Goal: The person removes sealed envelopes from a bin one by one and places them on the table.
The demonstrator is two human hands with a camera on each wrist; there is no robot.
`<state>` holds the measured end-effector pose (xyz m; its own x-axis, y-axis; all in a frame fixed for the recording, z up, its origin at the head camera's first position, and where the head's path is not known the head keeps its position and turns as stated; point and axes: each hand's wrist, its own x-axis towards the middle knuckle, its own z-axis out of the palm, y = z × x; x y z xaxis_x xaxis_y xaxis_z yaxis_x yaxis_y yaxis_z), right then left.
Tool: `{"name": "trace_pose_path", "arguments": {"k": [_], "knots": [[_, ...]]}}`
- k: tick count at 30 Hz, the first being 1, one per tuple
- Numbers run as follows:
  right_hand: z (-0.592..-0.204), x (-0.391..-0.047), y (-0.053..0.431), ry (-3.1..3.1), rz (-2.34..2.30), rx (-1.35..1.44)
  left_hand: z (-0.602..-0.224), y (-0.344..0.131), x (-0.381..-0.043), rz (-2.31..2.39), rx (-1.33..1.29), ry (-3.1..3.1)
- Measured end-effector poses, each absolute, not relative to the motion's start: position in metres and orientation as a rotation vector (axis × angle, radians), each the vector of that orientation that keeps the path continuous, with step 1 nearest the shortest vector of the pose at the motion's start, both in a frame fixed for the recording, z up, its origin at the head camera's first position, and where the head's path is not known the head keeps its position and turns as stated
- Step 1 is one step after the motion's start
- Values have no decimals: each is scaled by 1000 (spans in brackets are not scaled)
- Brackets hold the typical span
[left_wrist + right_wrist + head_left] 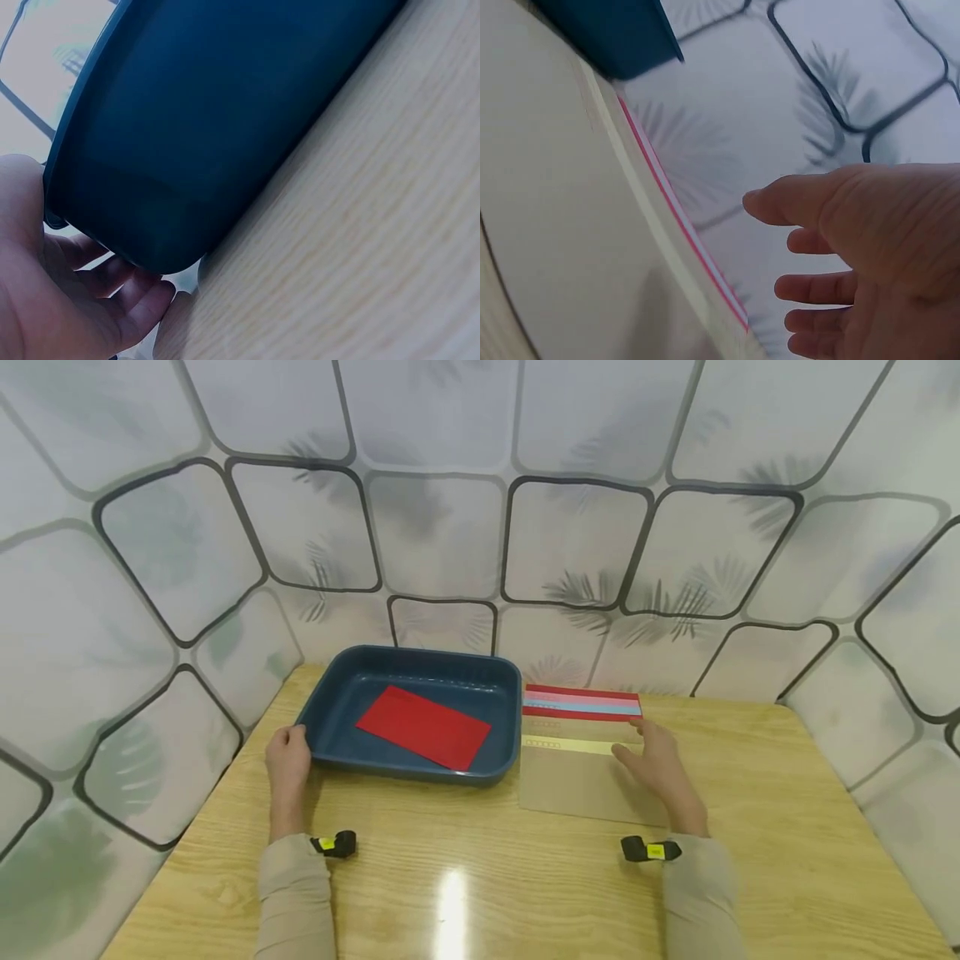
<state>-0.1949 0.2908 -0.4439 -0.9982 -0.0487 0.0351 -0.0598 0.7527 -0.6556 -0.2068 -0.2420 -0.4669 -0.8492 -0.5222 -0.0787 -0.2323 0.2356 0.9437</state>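
A dark blue rectangular tray (pixel 420 770) stands left of centre on the table, with a red envelope (pixel 422 727) lying slanted inside it. My left hand (pixel 288 758) holds the tray's near left corner. In the left wrist view the thumb is at the rim and the bent fingers (pixel 142 300) lie along the outer wall. Right of the tray lies a fanned pile of envelopes (pixel 577 781), with beige, yellow, light blue, pink and red edges showing. Over its right side hovers my right hand (pixel 660 768), thumb and fingers spread apart. The right wrist view shows nothing between them.
The light wooden table (pixel 420 885) carries the tray and the pile side by side. A patterned cloth wall (pixel 442 535) rises behind and at both sides. Black wrist straps (pixel 651 850) sit over the beige sleeves (pixel 296 893).
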Motion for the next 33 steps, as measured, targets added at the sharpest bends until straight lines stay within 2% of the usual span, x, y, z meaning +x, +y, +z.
{"name": "trace_pose_path", "arguments": {"k": [4, 9, 21, 33], "knots": [[-434, -207, 271, -2891, 1041, 215, -465, -241, -207, -1658, 696, -2250], [-426, -216, 251, -2910, 993, 229, -463, -240, -208, -1670, 677, -2263], [-429, -212, 217, -2958, 927, 310, -469, -235, -199, -1705, 693, -2314], [-413, -227, 131, -2923, 821, 673, -465, -244, -200, -1697, 685, -2288]]}}
